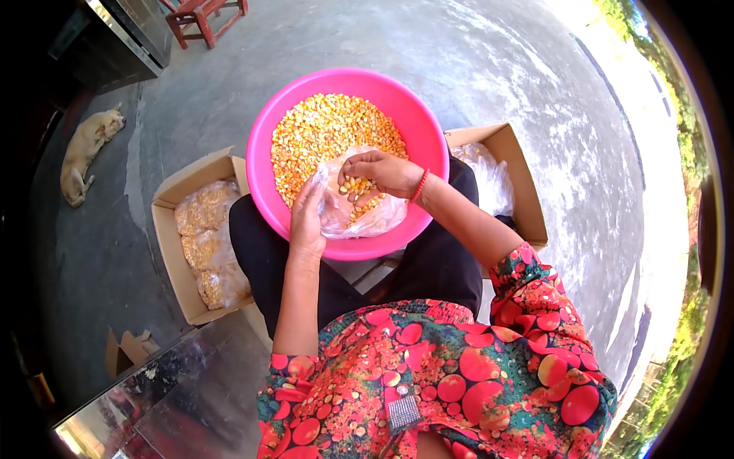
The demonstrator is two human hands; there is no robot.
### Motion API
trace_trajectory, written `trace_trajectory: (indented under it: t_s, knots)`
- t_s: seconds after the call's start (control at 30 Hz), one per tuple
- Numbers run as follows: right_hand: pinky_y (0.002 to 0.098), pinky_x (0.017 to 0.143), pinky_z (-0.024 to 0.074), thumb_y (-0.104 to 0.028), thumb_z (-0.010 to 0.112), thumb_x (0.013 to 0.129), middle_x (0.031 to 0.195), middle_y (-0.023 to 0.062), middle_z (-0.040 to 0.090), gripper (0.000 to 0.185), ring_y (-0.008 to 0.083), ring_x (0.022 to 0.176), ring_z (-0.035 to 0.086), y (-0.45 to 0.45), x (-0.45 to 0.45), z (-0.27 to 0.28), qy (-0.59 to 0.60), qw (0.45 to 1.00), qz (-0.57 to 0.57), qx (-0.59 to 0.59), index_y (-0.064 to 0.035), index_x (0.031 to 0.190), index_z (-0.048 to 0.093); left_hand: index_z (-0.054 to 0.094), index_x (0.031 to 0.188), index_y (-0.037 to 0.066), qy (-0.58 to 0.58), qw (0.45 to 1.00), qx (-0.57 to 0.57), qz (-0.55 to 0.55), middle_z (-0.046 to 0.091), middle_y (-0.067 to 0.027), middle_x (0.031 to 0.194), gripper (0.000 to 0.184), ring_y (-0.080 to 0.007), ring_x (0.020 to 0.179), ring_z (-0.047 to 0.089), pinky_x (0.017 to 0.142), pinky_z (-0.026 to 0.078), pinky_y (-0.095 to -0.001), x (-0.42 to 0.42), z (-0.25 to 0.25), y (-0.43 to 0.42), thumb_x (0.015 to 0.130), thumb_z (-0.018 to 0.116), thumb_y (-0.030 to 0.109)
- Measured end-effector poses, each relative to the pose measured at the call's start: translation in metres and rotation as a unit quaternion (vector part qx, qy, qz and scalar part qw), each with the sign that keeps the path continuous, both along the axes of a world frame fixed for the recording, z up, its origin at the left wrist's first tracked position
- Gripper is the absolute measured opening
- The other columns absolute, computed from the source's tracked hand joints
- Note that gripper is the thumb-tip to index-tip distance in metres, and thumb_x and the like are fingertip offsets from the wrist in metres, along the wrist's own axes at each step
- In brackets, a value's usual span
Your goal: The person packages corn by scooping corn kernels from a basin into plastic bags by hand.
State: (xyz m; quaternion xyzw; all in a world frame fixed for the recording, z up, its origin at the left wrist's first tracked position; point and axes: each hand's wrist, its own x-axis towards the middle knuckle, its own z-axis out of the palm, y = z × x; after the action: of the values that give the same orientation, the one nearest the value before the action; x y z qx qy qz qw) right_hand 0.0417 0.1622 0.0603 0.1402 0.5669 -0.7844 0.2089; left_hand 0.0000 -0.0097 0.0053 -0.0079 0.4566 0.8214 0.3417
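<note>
A pink basin point(422, 138) rests on my lap, with loose corn kernels point(336, 122) spread over its bottom. Over its near side is a clear plastic bag point(375, 222), with some kernels inside it. My left hand point(308, 218) pinches the left edge of the bag between thumb and fingers. My right hand point(386, 174), with a red bracelet on the wrist, is at the bag's mouth. Its fingers curl around a handful of corn kernels; part of the palm side is hidden.
Left of my legs, a cardboard box point(172, 252) holds several filled corn bags point(206, 245). On the right, another box point(527, 191) contains clear plastic bags point(489, 180). A dog point(84, 153) lies on the concrete floor. A red stool point(202, 19) stands farther back.
</note>
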Motion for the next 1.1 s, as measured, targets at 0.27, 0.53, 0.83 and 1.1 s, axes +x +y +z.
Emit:
trace_trajectory:
  t_s: [0.27, 0.53, 0.83, 1.1]
  knots:
    - [0.0307, 0.083, 0.0426, -0.014, 0.051, 0.081, 0.091, 0.0117, 0.061, 0.021, 0.021, 0.089, 0.057, 0.005, 0.018, -0.043, 0.199, 0.883, 0.112, 0.409, -0.002, 0.096, 0.061, 0.05, 0.115, 0.003, -0.027, 0.999, -0.001, 0.022, 0.055, 0.0002, 0.078, 0.029, -0.0054, 0.066, 0.051, 0.058, 0.044, -0.0188, 0.002, 0.011, 0.003, 0.087, 0.046, 0.009]
    - [0.0298, 0.074, 0.046, -0.017, 0.054, 0.08, 0.084, 0.0094, 0.063, 0.02, 0.0171, 0.079, 0.059, 0.024, 0.03, -0.041, 0.138, 0.927, 0.137, 0.32, -0.0014, 0.088, 0.063, 0.049, 0.118, 0.004, 0.004, 0.998, -0.05, -0.031, 0.055, -0.0027, 0.1, 0.032, -0.0086, 0.085, 0.053, 0.069, 0.046, -0.0222, 0.002, 0.008, -0.001, 0.087, 0.047, 0.01]
    - [0.0351, 0.056, 0.0475, -0.017, 0.051, 0.076, 0.074, 0.013, 0.062, 0.016, 0.0245, 0.064, 0.06, 0.09, -0.039, -0.108, 0.185, 0.803, -0.204, 0.528, -0.0085, 0.084, 0.062, 0.053, 0.108, 0.004, 0.03, 0.992, -0.09, -0.086, 0.053, 0.0007, 0.077, 0.024, -0.0068, 0.065, 0.049, 0.058, 0.044, -0.0201, 0.002, 0.008, 0.001, 0.086, 0.045, 0.008]
    - [0.0399, 0.079, 0.0456, -0.018, 0.051, 0.073, 0.095, 0.0198, 0.06, 0.034, 0.0328, 0.092, 0.058, 0.039, -0.047, -0.11, 0.051, 0.791, 0.063, 0.606, -0.0041, 0.103, 0.056, 0.054, 0.099, 0.004, 0.039, 0.992, -0.081, -0.083, 0.051, -0.0003, 0.069, 0.017, -0.008, 0.061, 0.048, 0.057, 0.044, -0.0207, 0.0, 0.008, 0.004, 0.085, 0.047, 0.009]
